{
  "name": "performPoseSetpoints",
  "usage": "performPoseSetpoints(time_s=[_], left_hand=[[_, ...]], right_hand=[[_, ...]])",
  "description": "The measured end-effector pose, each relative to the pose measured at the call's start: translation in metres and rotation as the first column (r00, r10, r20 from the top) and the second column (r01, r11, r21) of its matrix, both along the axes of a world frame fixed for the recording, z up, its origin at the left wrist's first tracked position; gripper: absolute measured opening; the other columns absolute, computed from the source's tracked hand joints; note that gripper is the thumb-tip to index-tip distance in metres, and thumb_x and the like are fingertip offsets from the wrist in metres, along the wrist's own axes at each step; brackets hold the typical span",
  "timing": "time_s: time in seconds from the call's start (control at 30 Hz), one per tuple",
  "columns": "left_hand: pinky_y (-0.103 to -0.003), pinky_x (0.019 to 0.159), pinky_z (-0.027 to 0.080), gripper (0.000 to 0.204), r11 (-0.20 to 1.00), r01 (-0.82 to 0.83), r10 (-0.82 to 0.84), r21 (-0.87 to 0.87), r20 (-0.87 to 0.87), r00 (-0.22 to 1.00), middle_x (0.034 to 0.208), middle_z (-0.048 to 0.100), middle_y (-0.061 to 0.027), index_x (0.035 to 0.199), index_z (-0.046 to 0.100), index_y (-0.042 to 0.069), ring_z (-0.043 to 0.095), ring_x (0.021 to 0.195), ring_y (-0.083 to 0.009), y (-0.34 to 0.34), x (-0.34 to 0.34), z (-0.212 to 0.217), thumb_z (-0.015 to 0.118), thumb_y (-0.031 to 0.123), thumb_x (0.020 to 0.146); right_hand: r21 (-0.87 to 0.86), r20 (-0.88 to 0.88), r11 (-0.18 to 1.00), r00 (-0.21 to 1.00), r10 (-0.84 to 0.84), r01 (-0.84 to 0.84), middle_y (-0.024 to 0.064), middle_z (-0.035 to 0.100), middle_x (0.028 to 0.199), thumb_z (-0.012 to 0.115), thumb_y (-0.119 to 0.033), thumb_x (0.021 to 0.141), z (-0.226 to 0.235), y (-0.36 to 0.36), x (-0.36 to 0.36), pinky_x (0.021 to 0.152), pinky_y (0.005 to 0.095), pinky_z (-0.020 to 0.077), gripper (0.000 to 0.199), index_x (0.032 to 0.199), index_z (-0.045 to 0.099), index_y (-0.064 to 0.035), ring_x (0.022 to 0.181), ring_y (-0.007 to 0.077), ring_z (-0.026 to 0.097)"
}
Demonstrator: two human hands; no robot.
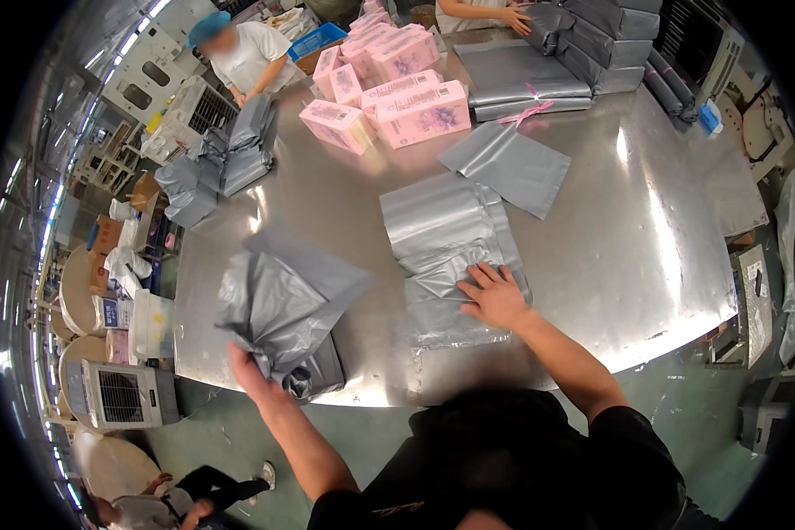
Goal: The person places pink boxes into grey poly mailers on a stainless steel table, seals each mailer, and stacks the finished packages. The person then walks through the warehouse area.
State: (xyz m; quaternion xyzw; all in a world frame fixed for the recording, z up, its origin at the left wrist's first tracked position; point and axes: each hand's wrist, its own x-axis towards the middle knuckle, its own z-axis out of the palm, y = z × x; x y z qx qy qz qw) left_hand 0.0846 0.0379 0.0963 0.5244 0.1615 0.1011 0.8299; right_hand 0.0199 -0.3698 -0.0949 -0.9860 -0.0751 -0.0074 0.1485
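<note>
Pressing, the splayed, empty right hand could skew flat grey plastic bags; the curled left hand clutches crumpled grey plastic

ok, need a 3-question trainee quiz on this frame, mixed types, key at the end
1. True or false: the right hand rests, fingers spread, on the flat grey plastic stack.
2. Multiple choice: what colour are the boxes on the metal table? A) green B) pink C) black
3. Short answer: what does the left hand hold?

Key: 1. True. 2. B. 3. Crumpled grey plastic.
</note>
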Motion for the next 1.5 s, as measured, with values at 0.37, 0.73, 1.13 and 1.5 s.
performPoseSetpoints(time_s=[0.37, 0.73, 1.13, 1.5], left_hand=[[-0.041, 0.102, 0.052, 0.041, 0.641, 0.744, -0.768, -0.188, -0.169, 0.618, 0.13, 0.062, -0.0103, 0.137, 0.055, 0.003, 0.062, 0.119, -0.0234, -0.167, -0.095, -0.132, 0.057, 0.024, 0.102], [-0.038, 0.09, 0.055, 0.051, 0.248, 0.553, -0.677, 0.795, -0.266, 0.686, 0.138, 0.057, -0.0178, 0.143, 0.054, 0.001, 0.062, 0.116, -0.0265, -0.149, -0.04, -0.142, 0.066, 0.016, 0.096], [-0.056, 0.077, 0.063, 0.094, 0.715, 0.697, -0.552, 0.049, -0.573, 0.606, 0.14, 0.046, -0.0211, 0.163, 0.009, 0.016, 0.061, 0.111, -0.0336, -0.187, 0.041, -0.174, 0.072, 0.03, 0.094], [-0.057, 0.078, 0.062, 0.088, 0.813, 0.486, -0.576, -0.323, -0.568, 0.587, 0.134, 0.046, -0.0219, 0.155, 0.02, 0.005, 0.061, 0.111, -0.0372, -0.172, 0.037, -0.165, 0.073, 0.041, 0.095]], right_hand=[[0.713, 0.164, 0.647, 0.961, 0.221, -0.271, 0.0158, 0.039, 0.156, 0.089, -0.032, 0.076, 0.1, 0.071, -0.065, 0.115, 0.0445, 0.0393, 0.076, 0.143, 0.057, -0.0178, 0.142, 0.0359, 0.042], [-0.593, -0.128, 0.44, 0.46, -0.879, 0.675, 0.0161, 0.061, 0.138, 0.079, -0.02, 0.08, 0.129, -0.205, -0.316, 0.098, 0.0444, 0.0539, 0.061, 0.138, 0.059, -0.0139, 0.122, 0.0421, 0.06], [0.46, 0.118, 0.887, 0.987, -0.108, 0.042, 0.0123, 0.066, 0.131, 0.081, -0.035, 0.085, 0.038, -0.059, 0.035, 0.102, 0.0438, 0.0477, 0.056, 0.132, 0.065, -0.0091, 0.122, 0.0315, 0.059], [0.085, -0.413, 0.985, 0.894, 0.173, -0.151, 0.0113, 0.064, 0.125, 0.083, -0.035, 0.076, 0.063, 0.027, 0.107, 0.1, 0.0455, 0.0475, 0.055, 0.125, 0.066, -0.017, 0.122, 0.0304, 0.059]])
